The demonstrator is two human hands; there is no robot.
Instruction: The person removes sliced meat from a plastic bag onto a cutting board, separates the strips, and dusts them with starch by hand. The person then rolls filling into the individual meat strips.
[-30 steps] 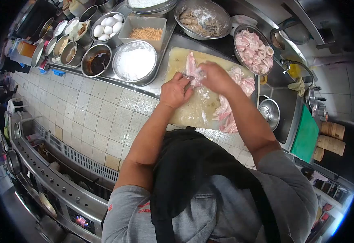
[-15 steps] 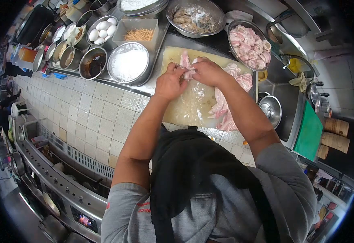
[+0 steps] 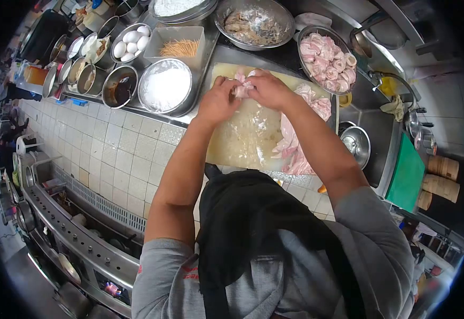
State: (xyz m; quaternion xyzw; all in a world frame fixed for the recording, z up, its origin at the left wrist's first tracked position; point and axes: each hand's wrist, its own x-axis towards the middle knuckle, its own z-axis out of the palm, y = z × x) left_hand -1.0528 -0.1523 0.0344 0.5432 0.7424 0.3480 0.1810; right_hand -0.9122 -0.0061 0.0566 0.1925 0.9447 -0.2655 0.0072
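Observation:
Over the far part of a pale cutting board (image 3: 232, 146), my left hand (image 3: 218, 101) and my right hand (image 3: 269, 90) come together on a pink meat slice (image 3: 241, 90), partly rolled. Fingers of both hands are closed on it, and they hide some of the meat. To the right on the board lies a heap of raw meat slices (image 3: 295, 138), partly behind my right forearm. Beyond the board's right corner, a colander (image 3: 302, 59) holds several rolled meat pieces (image 3: 327, 61).
Left of the board stand a bowl of white powder (image 3: 165, 87), a plastic box with toothpicks (image 3: 180, 48), a bowl of eggs (image 3: 131, 42) and a pot of dark sauce (image 3: 120, 87). A large metal bowl (image 3: 256, 24) sits behind. A sink (image 3: 372, 119) lies right.
The meat slice has become shorter and more rolled up between my fingers. Both hands have shifted slightly toward the far edge of the board.

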